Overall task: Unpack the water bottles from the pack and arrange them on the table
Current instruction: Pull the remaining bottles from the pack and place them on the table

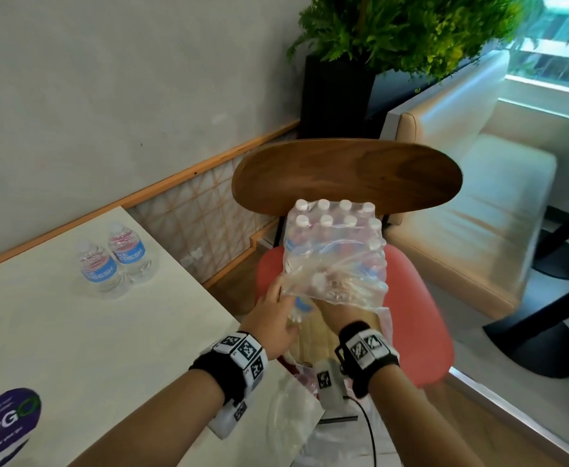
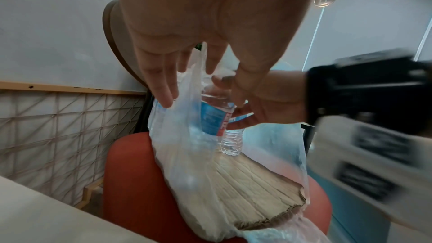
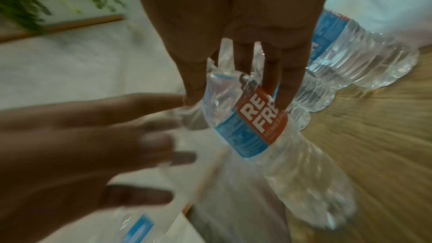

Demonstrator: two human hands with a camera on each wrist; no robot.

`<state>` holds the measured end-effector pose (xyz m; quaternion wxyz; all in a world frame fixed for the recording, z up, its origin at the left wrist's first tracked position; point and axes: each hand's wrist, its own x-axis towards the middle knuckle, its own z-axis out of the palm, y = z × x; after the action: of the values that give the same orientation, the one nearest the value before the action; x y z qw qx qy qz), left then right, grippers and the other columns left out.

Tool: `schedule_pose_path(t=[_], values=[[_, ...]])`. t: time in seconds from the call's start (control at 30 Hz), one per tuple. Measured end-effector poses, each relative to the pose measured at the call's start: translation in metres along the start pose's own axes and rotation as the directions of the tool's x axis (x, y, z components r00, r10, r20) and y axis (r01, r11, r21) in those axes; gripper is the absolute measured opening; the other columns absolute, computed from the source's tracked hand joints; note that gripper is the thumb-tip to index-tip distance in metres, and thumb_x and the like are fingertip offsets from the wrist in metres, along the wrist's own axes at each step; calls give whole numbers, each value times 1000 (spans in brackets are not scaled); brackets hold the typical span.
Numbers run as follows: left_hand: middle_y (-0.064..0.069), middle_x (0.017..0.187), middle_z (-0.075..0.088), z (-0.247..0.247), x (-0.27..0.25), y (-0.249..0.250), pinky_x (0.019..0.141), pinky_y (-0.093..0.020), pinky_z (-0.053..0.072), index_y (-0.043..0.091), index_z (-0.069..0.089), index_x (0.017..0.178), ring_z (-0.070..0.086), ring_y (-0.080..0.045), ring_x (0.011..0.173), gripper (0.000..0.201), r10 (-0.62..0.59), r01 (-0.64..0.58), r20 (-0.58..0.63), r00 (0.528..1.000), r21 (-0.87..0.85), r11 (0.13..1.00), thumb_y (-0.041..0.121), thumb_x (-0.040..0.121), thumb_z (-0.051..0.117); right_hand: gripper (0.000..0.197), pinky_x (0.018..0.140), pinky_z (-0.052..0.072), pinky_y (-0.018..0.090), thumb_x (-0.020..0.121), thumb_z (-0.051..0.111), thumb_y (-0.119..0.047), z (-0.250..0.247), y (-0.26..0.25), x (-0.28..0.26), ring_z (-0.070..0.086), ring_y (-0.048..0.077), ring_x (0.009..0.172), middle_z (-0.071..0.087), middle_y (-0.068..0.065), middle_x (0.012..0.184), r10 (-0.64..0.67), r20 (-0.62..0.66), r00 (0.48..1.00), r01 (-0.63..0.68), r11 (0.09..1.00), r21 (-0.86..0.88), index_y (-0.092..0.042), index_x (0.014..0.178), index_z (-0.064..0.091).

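Note:
A shrink-wrapped pack of water bottles (image 1: 337,237) stands on a red chair seat (image 1: 421,315), its wrap torn open at the near side. My right hand (image 1: 340,311) reaches under the loose wrap, thumb and fingers gripping one blue-labelled bottle (image 2: 215,117) (image 3: 252,127) at the opening. My left hand (image 1: 273,298) lies against the clear wrap (image 2: 184,110) with its fingers (image 2: 163,84) straight. Two bottles (image 1: 99,267) (image 1: 129,254) stand upright and side by side on the white table (image 1: 74,332). A cardboard base (image 2: 252,188) sits under the pack.
The chair's wooden back (image 1: 343,176) rises behind the pack. Crumpled plastic (image 1: 293,416) hangs by the table's corner. A purple printed item (image 1: 3,419) lies at the table's near left. A beige sofa (image 1: 478,197) and a black table base (image 1: 539,345) stand to the right.

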<state>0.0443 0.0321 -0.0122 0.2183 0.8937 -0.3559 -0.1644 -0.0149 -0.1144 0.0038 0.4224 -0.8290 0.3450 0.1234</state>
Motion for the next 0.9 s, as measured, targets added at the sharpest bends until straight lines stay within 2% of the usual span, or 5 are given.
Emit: schedule_pose_path(t=[0.1, 0.2, 0.4, 0.6, 0.9], values=[[8, 156, 12, 4, 10, 2, 103, -41, 42, 39, 55, 118, 36, -18, 136, 47, -27, 30, 119, 993, -30, 999, 49, 73, 62, 36, 67, 44, 8, 93, 57, -29, 15, 7, -27, 59, 14, 99, 60, -2, 105, -256, -10, 967, 255, 957, 140, -15, 126, 54], [10, 137, 47, 31, 28, -13, 96, -39, 48, 57, 50, 109, 52, -12, 120, 49, -2, 19, 277, 961, -59, 998, 63, 61, 56, 30, 71, 43, 6, 93, 57, -20, 14, 19, -30, 57, 12, 101, 62, -4, 106, -279, 55, 959, 260, 938, 228, -14, 122, 60], [11, 119, 55, 29, 18, 0, 85, -25, 45, 29, 56, 111, 58, -11, 100, 48, -105, 131, 131, 986, -211, 969, 44, 67, 66, 52, 106, 36, 32, 92, 56, -30, -33, 36, -4, 44, 29, 130, 46, 14, 141, 67, -45, 997, -75, 977, -198, -5, 137, 44], [11, 98, 61, 25, 23, -5, 81, -30, 49, 33, 56, 95, 61, -11, 89, 49, -109, 133, 127, 986, -199, 971, 61, 56, 65, 62, 91, 52, 39, 83, 62, -11, -67, 35, -8, 60, 28, 109, 56, 11, 129, 37, -113, 993, -83, 895, -438, -19, 141, 40], [12, 91, 62, 24, 24, -9, 76, -29, 50, 33, 55, 90, 62, -9, 84, 46, -90, 120, 131, 987, -242, 963, 61, 55, 58, 64, 99, 45, 36, 83, 66, -20, -70, 26, 35, 49, 24, 121, 49, 7, 136, 90, -81, 993, -120, 833, -540, -13, 141, 39]])
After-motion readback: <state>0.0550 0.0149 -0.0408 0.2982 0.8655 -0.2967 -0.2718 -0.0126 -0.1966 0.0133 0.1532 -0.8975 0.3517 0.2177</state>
